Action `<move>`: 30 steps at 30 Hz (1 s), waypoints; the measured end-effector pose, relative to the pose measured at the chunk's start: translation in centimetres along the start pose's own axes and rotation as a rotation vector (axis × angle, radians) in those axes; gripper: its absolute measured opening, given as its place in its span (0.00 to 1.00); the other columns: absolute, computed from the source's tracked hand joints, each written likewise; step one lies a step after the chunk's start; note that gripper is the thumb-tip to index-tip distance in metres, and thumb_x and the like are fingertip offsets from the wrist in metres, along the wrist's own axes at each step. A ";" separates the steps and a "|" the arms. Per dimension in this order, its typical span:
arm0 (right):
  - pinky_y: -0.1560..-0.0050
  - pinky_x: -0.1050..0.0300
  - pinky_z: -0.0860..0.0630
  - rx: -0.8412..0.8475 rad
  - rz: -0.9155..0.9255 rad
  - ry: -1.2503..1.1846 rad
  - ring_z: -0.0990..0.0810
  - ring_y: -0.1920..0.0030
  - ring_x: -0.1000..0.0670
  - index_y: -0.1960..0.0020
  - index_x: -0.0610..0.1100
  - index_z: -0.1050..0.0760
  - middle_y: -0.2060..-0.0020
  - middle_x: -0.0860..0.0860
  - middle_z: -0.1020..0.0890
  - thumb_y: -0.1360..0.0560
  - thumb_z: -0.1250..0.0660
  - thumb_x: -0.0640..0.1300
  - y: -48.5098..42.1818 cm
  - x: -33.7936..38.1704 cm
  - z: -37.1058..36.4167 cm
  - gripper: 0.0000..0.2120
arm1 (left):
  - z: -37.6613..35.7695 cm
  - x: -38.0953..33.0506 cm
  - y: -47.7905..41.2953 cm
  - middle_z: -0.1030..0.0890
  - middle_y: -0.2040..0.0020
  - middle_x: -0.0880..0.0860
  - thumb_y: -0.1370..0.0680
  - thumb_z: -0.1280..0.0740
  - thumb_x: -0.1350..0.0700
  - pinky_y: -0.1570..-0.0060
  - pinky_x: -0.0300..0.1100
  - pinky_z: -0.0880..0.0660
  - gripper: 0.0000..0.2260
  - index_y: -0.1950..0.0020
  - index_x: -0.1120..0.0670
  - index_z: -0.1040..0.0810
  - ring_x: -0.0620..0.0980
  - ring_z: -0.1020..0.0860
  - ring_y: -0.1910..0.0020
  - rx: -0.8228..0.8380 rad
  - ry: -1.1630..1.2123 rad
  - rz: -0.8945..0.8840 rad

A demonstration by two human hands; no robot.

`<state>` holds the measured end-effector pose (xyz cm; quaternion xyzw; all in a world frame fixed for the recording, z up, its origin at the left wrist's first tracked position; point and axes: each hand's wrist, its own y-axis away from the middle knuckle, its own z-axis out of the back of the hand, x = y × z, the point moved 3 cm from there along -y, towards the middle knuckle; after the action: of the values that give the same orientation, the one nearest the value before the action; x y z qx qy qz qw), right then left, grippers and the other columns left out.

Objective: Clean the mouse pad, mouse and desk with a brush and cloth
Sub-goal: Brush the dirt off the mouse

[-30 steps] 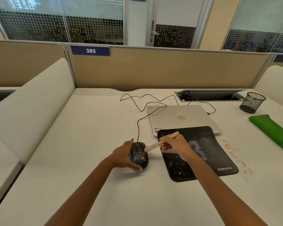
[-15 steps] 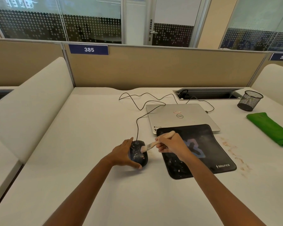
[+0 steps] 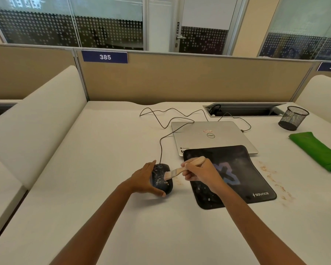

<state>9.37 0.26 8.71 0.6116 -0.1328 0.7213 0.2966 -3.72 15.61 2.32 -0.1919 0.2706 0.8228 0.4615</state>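
Observation:
A black wired mouse (image 3: 161, 183) speckled with pale dust sits on the white desk (image 3: 107, 153), left of a black mouse pad (image 3: 243, 169). My left hand (image 3: 144, 180) grips the mouse from its left side, thumb curled under its near end. My right hand (image 3: 201, 174) holds a small wooden-handled brush (image 3: 178, 171) with its bristles on the mouse's right top. The pad carries pale specks near its front left. A folded green cloth (image 3: 316, 151) lies at the far right. Brown crumbs (image 3: 275, 182) are scattered on the desk right of the pad.
A closed silver laptop (image 3: 212, 134) lies behind the pad, partly under it. The mouse cable (image 3: 161, 119) loops toward a cable tray (image 3: 243, 109). A black mesh cup (image 3: 292, 118) stands at the back right. Padded dividers flank the desk; a partition closes the back.
The brush bristles have slid from the mouse's far right edge down onto its top right. My left hand keeps hold of the mouse. A few crumbs now lie right of the mouse.

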 end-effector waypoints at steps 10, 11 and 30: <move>0.60 0.64 0.19 -0.002 0.075 -0.039 0.19 0.68 0.55 0.52 0.39 0.21 0.66 0.46 0.19 0.24 0.37 0.36 0.4 0.0 0.2 0.06 | -0.1 0.1 -0.2 0.46 0.24 0.52 0.36 0.23 0.42 0.27 0.47 0.41 0.54 0.23 0.54 0.54 0.53 0.42 0.26 0.002 -0.013 -0.002; 0.61 0.65 0.19 0.021 0.084 -0.044 0.19 0.69 0.57 0.54 0.41 0.21 0.66 0.47 0.19 0.24 0.37 0.36 0.4 0.0 -0.3 0.06 | -0.1 0.1 -0.2 0.46 0.24 0.52 0.36 0.23 0.42 0.27 0.47 0.41 0.54 0.23 0.54 0.55 0.53 0.42 0.26 0.003 -0.015 -0.001; 0.63 0.67 0.20 0.105 0.059 -0.049 0.18 0.70 0.57 0.56 0.43 0.22 0.70 0.51 0.17 0.23 0.39 0.35 1.3 -1.1 -0.3 0.09 | -0.2 0.3 -0.3 0.47 0.24 0.51 0.36 0.23 0.42 0.28 0.48 0.41 0.54 0.23 0.53 0.55 0.53 0.42 0.26 -0.001 0.001 -0.004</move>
<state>8.45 -0.88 7.80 0.6396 -0.1199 0.7206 0.2392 -3.58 15.82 1.88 -0.1931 0.2703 0.8219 0.4627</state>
